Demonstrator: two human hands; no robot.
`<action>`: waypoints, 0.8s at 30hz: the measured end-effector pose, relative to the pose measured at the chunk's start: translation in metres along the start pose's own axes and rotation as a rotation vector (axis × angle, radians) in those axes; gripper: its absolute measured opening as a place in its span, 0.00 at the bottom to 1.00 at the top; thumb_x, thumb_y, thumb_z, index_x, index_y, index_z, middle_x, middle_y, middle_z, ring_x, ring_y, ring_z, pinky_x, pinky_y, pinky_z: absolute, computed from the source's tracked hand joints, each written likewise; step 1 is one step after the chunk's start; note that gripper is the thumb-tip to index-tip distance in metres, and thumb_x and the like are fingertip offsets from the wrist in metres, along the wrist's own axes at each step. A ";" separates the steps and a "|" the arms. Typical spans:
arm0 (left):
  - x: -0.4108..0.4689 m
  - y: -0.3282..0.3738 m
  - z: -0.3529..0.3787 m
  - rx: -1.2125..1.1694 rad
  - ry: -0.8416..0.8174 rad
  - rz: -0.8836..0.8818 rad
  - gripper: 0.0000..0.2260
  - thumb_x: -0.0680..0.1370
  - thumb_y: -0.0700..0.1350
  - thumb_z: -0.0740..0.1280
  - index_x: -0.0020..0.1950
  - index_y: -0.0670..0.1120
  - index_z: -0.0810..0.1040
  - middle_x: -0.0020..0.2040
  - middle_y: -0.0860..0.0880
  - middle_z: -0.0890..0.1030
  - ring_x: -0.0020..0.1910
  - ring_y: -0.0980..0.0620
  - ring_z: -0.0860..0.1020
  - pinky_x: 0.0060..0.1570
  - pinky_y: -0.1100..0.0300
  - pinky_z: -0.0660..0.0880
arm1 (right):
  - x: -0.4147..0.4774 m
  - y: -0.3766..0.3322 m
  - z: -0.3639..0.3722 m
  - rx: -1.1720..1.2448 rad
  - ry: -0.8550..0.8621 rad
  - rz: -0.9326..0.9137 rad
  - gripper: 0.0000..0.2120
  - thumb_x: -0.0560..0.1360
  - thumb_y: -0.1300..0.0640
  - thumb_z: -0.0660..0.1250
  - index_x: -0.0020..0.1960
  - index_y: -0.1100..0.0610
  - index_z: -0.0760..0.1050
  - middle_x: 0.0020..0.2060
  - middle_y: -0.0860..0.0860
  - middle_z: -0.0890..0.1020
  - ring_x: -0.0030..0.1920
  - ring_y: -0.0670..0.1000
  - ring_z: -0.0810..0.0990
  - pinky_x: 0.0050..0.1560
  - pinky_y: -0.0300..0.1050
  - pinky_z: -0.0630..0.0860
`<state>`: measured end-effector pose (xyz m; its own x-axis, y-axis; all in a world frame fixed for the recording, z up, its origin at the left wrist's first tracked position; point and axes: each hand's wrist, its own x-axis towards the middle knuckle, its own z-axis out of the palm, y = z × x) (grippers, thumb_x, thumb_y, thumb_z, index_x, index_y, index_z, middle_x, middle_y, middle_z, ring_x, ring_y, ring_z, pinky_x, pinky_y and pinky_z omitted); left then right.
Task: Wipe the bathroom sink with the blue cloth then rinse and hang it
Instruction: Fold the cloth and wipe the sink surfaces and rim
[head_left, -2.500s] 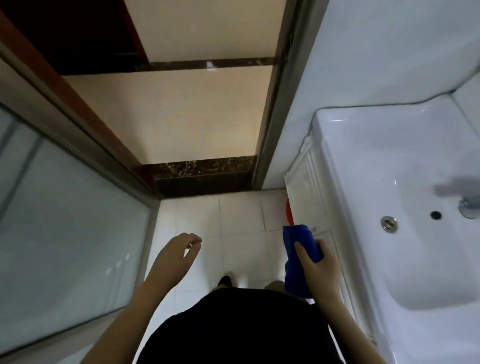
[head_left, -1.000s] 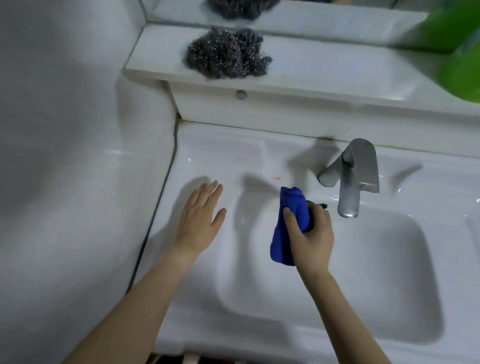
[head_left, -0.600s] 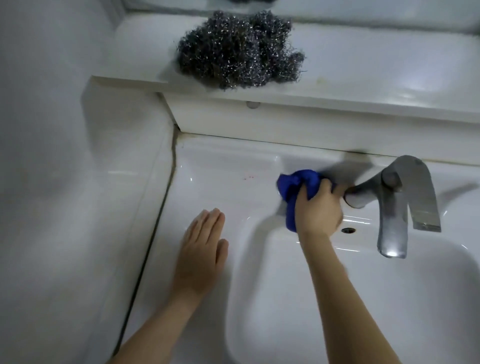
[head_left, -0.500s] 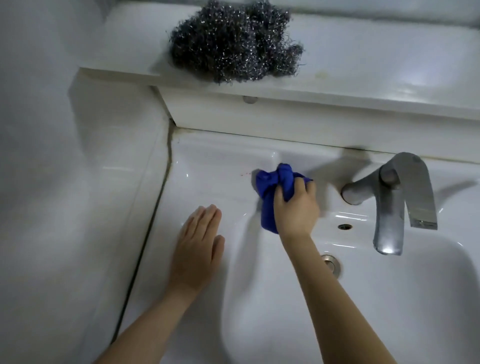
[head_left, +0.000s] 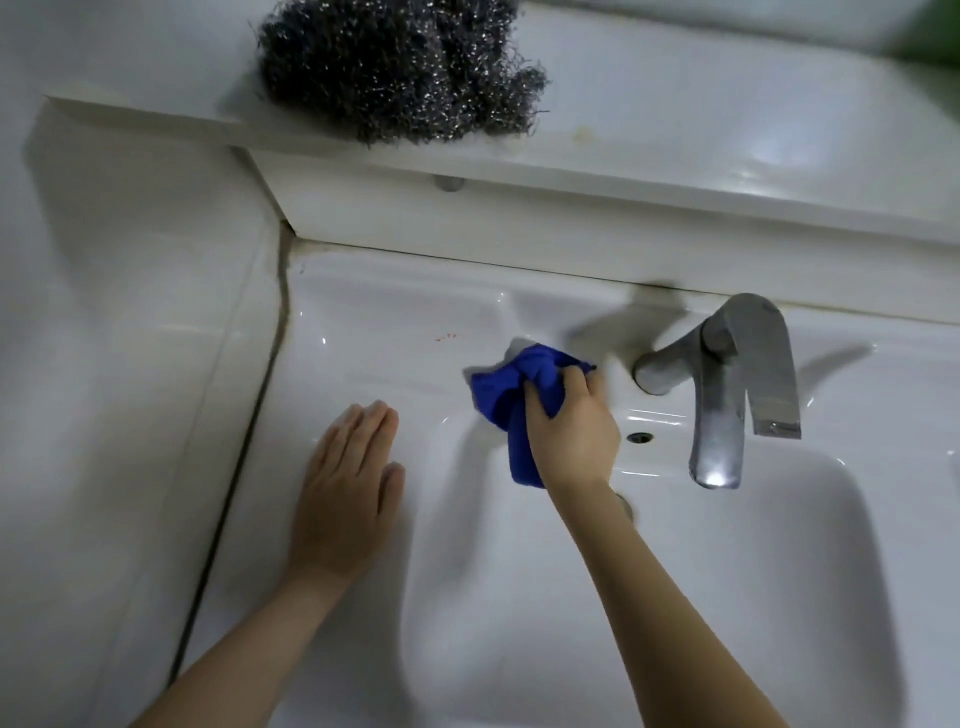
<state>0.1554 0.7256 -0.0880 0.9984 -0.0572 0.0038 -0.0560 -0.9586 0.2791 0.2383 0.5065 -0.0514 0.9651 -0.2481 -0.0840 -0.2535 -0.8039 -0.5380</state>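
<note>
The right hand (head_left: 571, 431) grips the bunched blue cloth (head_left: 511, 400) with curled fingers and presses it on the back rim of the white sink (head_left: 374, 332), just left of the metal faucet (head_left: 727, 384). The left hand (head_left: 345, 493) lies flat with straight fingers on the left rim. On the shelf (head_left: 675, 140) above the sink sits a steel wool pad (head_left: 400, 67)

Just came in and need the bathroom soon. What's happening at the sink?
A person is wiping the sink, rinsing not yet begun. The right hand grips the bunched blue cloth on the back ledge, left of the faucet. The left hand rests flat on the sink's left rim. Steel wool sits on the shelf above.
</note>
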 end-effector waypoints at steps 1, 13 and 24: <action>0.000 0.000 -0.001 0.000 -0.002 -0.002 0.24 0.80 0.48 0.53 0.74 0.41 0.66 0.75 0.44 0.67 0.75 0.43 0.63 0.73 0.45 0.61 | -0.007 0.003 -0.005 0.093 0.001 0.052 0.13 0.77 0.46 0.64 0.50 0.56 0.73 0.53 0.49 0.75 0.41 0.52 0.78 0.41 0.45 0.72; -0.001 -0.001 0.000 -0.013 0.038 0.034 0.23 0.80 0.48 0.55 0.73 0.41 0.68 0.74 0.44 0.69 0.74 0.43 0.64 0.71 0.44 0.63 | -0.040 -0.019 -0.018 0.883 0.596 0.827 0.07 0.73 0.48 0.69 0.44 0.49 0.73 0.41 0.43 0.79 0.41 0.43 0.79 0.38 0.36 0.70; 0.001 0.001 -0.001 -0.009 0.010 0.001 0.24 0.79 0.47 0.55 0.73 0.41 0.68 0.73 0.44 0.69 0.74 0.43 0.64 0.73 0.47 0.61 | 0.016 -0.019 0.016 -0.060 0.113 0.018 0.17 0.79 0.47 0.63 0.56 0.60 0.71 0.59 0.56 0.73 0.39 0.57 0.76 0.37 0.45 0.66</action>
<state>0.1562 0.7252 -0.0868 0.9984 -0.0558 0.0136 -0.0573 -0.9559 0.2881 0.2595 0.5263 -0.0563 0.9476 -0.3195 0.0034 -0.2777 -0.8290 -0.4855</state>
